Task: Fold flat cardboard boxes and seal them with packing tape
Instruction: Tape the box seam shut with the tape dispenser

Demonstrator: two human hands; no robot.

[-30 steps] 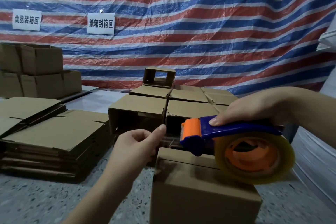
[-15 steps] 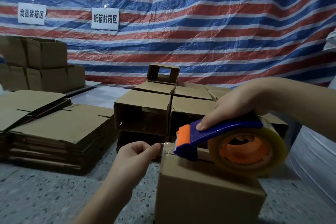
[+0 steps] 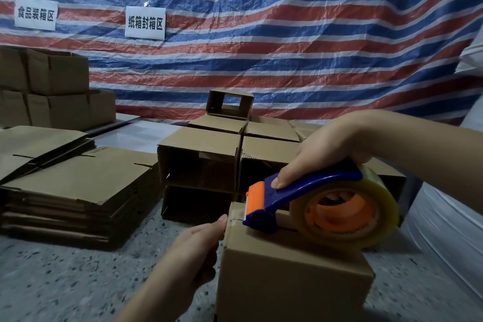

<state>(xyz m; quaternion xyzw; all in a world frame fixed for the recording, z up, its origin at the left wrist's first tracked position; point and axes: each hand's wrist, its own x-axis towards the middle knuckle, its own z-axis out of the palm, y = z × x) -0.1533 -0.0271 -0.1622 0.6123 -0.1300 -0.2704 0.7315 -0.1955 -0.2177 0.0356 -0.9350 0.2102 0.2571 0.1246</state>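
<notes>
Our right hand (image 3: 321,154) grips the tape dispenser (image 3: 308,198) on the box (image 3: 292,277); our left hand (image 3: 198,248) pinches the tape end at its edge. At ten o'clock sits a stack of flat cartons (image 3: 78,185), and at twelve, folded open boxes (image 3: 201,159) crowd close.

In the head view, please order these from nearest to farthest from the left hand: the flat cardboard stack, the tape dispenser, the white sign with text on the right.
From the left hand:
1. Tape dispenser, just to its right, on the box.
2. Flat cardboard stack, to its left on the floor.
3. Sign, far behind, on the striped tarp.
</notes>
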